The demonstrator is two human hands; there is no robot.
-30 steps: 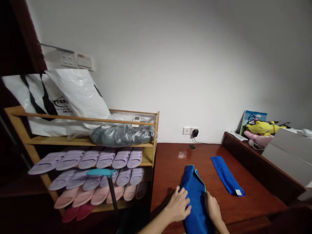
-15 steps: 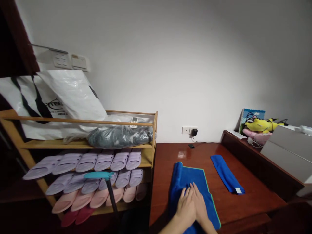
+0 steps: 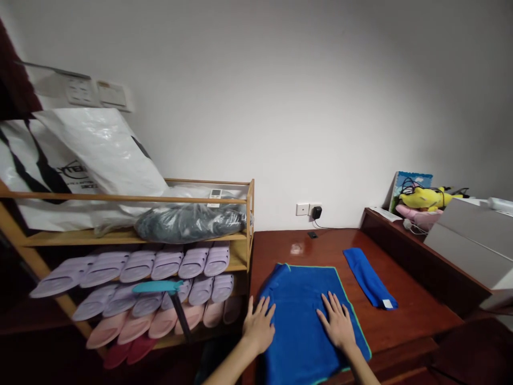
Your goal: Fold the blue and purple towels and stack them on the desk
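Note:
A blue cloth with green edging lies spread on the reddish-brown wooden table. At the cloth's left edge is my left hand, fingers apart, touching it. My right hand rests flat on the cloth's right half with its fingers spread. Neither hand grips anything. The cloth's upper left corner is slightly curled. To the right, a folded blue cloth with a white label lies as a narrow strip.
Left of the table stands a wooden shoe rack with rows of slippers and a white bag on top. A black plug sits in the wall socket. On the raised right ledge are a yellow plush toy and a white box.
My hands have moved apart from the middle of the cloth, left and right. The cloth's rolled left side is now opened out flatter and wider. The view has shifted slightly.

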